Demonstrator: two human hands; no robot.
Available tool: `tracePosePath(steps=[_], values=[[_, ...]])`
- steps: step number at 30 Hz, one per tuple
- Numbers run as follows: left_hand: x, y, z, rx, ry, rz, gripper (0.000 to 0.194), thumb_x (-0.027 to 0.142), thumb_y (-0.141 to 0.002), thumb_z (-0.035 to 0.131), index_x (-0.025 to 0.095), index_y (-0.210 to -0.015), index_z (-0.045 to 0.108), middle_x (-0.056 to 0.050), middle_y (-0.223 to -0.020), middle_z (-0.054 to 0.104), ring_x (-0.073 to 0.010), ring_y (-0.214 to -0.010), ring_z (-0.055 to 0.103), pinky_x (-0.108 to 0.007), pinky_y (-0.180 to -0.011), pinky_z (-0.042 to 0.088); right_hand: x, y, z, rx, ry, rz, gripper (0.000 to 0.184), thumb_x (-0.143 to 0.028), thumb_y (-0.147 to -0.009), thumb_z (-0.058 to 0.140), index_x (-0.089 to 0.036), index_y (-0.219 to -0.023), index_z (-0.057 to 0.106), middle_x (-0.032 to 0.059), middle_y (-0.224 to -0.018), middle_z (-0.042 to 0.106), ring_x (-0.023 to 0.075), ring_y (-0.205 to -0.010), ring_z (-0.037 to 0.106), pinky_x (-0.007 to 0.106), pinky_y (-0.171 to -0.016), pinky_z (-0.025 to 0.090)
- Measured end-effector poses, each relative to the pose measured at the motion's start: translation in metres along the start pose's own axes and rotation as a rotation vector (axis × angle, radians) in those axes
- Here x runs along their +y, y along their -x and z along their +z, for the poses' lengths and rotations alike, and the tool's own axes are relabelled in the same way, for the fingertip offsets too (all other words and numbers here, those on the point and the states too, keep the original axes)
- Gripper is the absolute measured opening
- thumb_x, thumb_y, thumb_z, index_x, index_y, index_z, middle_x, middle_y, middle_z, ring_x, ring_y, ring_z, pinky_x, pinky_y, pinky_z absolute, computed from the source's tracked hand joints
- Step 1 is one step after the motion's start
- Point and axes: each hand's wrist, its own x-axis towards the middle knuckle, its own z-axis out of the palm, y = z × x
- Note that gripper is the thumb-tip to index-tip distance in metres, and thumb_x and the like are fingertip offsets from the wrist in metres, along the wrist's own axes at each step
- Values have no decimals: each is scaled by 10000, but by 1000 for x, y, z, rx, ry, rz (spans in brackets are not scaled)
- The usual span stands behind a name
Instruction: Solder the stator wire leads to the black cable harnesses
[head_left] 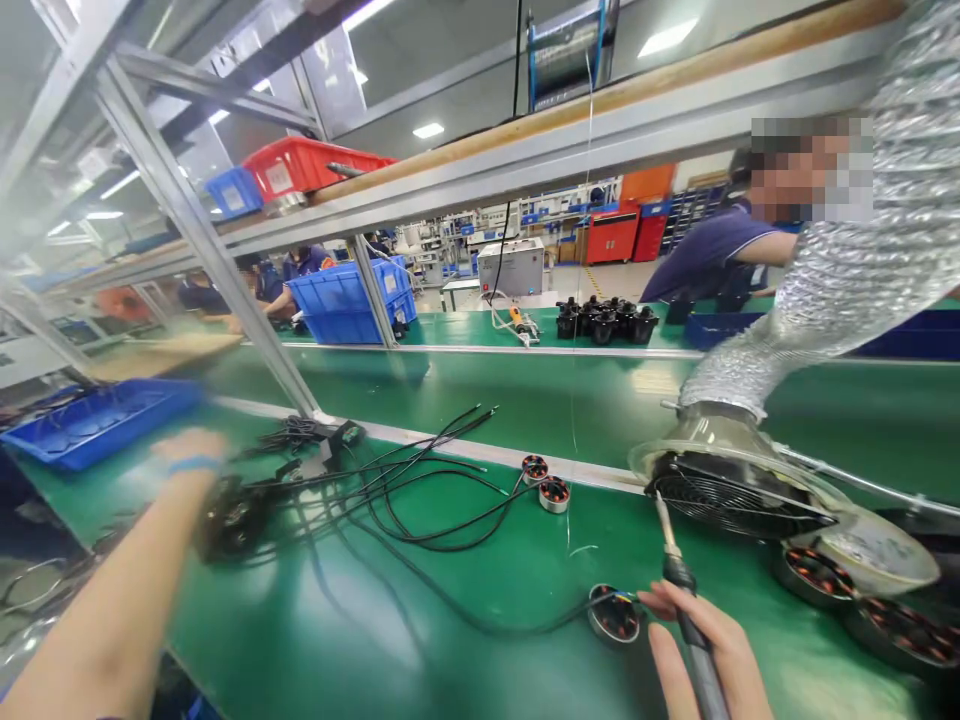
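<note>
My right hand [701,645] grips a soldering iron [679,575] like a pen, tip pointing up toward the fume fan. Just left of that hand lies a small round motor stator [613,613] with orange windings and black wires running off it. My left hand [187,450] is blurred, stretched far out to the left, over a dark round motor part [229,515] at the end of a black wire bundle [405,490]; whether it holds anything is unclear. Two more small stators [546,482] lie near the bench's rail.
A fume extractor fan [739,490] on a silver flexible duct [847,270] hangs over the right. More stators [817,575] sit under it. A blue tray [90,420] stands at left, blue crates [352,300] and black motors [606,320] behind. A person in a dark shirt [712,260] works opposite.
</note>
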Motion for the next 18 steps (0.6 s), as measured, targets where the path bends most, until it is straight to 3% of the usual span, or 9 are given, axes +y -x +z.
tracePosePath(steps=[2,5,7,8,9,11,13,18], values=[[52,-4,-9,-10,61,239,490,456,-822,511,143,-1177,637,-210,-1290,619,-395,-1211,545,-530,-945,403,-1,0,1,23,-6,-11,341,-371,-922,577,-203,-1219,562,79,-1070,643,251,-969,631,419,-906,468],[148,21,1,-59,165,613,735,669,-772,570,263,-1381,510,-71,-1421,551,-261,-1283,508,-314,-1013,399,-1,-1,3,30,-18,-39,329,-335,-928,574,-200,-1228,556,78,-1048,644,244,-985,622,426,-919,466],[206,52,16,-100,228,905,932,711,-669,671,229,-1436,450,-102,-1440,524,-277,-1296,496,-295,-1019,398,-2,-2,3,41,-19,-51,332,-310,-926,577,-196,-1236,550,79,-1050,640,239,-996,617,426,-921,472],[230,66,23,-93,248,994,975,703,-662,689,197,-1451,421,-133,-1436,516,-293,-1294,496,-310,-1023,398,-3,-2,3,47,-18,-57,335,-303,-925,578,-195,-1240,547,80,-1053,637,237,-999,615,425,-916,478],[250,78,30,-53,267,992,930,676,-704,675,167,-1440,422,-162,-1402,533,-305,-1271,511,-333,-1018,403,-4,-2,3,51,-18,-67,336,-300,-924,577,-197,-1243,545,80,-1053,635,236,-997,615,424,-908,485],[274,94,38,4,277,955,679,544,-853,581,109,-1364,474,-210,-1307,570,-321,-1222,536,-382,-1005,405,-5,-2,3,54,-16,-81,331,-294,-927,569,-204,-1245,546,75,-1043,632,235,-998,611,422,-895,496],[285,101,41,40,271,913,410,372,-935,480,82,-1215,557,-230,-1203,600,-325,-1173,556,-411,-994,402,-6,-2,3,49,-23,-81,331,-280,-932,561,-210,-1255,541,73,-1045,626,234,-1015,605,422,-897,502],[289,113,29,94,291,855,175,212,-893,487,107,-974,601,-216,-1036,640,-318,-1052,604,-404,-933,435,-12,-1,2,18,-76,-69,339,-228,-940,537,-212,-1278,511,91,-1072,601,237,-1037,591,460,-929,504]])
